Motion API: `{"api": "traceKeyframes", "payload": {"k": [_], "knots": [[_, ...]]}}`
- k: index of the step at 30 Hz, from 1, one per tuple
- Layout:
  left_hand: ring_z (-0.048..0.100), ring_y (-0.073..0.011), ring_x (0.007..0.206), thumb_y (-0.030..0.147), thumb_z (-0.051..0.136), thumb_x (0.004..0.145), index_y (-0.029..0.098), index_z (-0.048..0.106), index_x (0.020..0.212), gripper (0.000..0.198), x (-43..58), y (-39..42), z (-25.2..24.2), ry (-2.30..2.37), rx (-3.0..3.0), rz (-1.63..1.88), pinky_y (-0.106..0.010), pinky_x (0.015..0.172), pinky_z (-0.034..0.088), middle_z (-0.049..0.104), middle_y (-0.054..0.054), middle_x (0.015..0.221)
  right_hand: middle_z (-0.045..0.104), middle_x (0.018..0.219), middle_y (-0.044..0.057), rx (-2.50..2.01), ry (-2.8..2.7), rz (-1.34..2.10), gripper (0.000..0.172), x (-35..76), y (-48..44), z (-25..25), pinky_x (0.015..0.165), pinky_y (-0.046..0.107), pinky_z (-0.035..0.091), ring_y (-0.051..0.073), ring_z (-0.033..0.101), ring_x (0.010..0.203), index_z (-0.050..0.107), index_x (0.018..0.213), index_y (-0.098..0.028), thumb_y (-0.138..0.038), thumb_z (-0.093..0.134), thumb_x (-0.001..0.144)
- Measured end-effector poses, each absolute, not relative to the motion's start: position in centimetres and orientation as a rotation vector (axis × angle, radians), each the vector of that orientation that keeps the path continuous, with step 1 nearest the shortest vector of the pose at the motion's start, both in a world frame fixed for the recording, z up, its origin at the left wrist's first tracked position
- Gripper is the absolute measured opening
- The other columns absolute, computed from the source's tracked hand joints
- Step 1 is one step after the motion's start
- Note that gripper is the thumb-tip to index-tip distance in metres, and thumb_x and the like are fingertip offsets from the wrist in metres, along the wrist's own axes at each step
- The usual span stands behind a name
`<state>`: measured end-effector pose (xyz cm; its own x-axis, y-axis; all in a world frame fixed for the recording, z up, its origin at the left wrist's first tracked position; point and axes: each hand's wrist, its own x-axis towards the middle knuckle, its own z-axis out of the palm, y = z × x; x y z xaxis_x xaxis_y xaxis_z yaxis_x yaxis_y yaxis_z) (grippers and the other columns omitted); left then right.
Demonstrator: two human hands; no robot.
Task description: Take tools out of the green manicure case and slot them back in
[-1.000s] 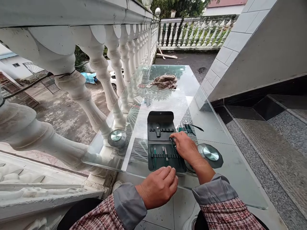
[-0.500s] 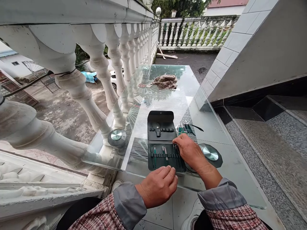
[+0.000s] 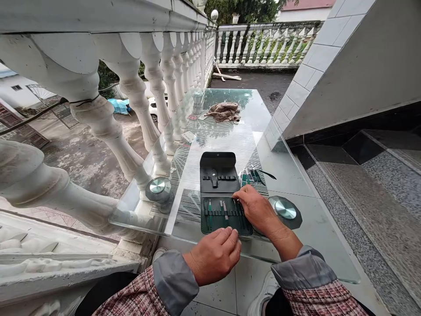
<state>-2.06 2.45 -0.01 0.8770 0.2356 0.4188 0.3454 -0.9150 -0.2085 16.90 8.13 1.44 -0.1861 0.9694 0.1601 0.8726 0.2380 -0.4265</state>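
An unfolded black manicure case (image 3: 218, 186) lies on the glass table (image 3: 184, 175), its lower panel towards me. Slim tools, among them a green-handled one (image 3: 210, 213) and a pinkish nail file (image 3: 225, 210), sit in the elastic loops of that panel. My right hand (image 3: 256, 208) is closed in a pinch at the panel's right side, on the top of a thin metal manicure tool (image 3: 235, 204) standing in the loops. My left hand (image 3: 215, 254) has its fingers bent together at the case's near edge; its fingertips appear to grip that edge, though the thumb is hidden.
Beyond my right hand lies a clear packet of green-handled tools (image 3: 251, 175) with a black strap-like piece. A crumpled brown cloth (image 3: 223, 112) rests at the far end of the table. White balusters (image 3: 128, 101) run along the left, and stone steps (image 3: 355, 188) rise at the right.
The whole view has shifted slightly. Both hands keep nearly the same places at the case, the right one still pinching at the right-hand tools.
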Motion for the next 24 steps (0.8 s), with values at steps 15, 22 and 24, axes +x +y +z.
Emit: {"api": "traceKeyframes", "payload": {"k": [15,22,24], "knots": [[0.058,-0.0253,0.104,0.015,0.043,0.090,0.006,0.056,0.111,0.027,-2.2,2.3,0.0,-0.399,-2.722,-0.514,-0.038,0.088,0.048,0.059,-0.017,0.115,0.063,0.073,0.001,-1.993,-1.634,0.479,0.016,23.2,6.6,2.7,0.064,0.028,0.038,0.017,0.055,0.069,0.059,0.072,-0.022,-0.032,0.047,0.072],[0.059,-0.0257,0.102,0.013,0.041,0.089,0.006,0.059,0.107,0.026,-2.0,2.3,0.3,-0.400,-2.696,-0.605,-0.036,0.086,0.049,0.061,-0.016,0.111,0.061,0.070,-0.001,-2.115,-1.919,0.539,0.016,21.9,3.7,2.8,0.057,0.025,0.031,0.015,0.052,0.066,0.054,0.066,-0.022,-0.034,0.051,0.076],[0.060,-0.0260,0.101,0.013,0.041,0.089,0.006,0.059,0.106,0.026,-1.9,2.4,0.3,-0.390,-2.698,-0.618,-0.037,0.085,0.049,0.061,-0.016,0.111,0.061,0.072,-0.001,-2.186,-1.938,0.471,0.015,21.6,3.4,2.9,0.057,0.025,0.029,0.015,0.052,0.068,0.054,0.068,-0.022,-0.033,0.052,0.077]]}}
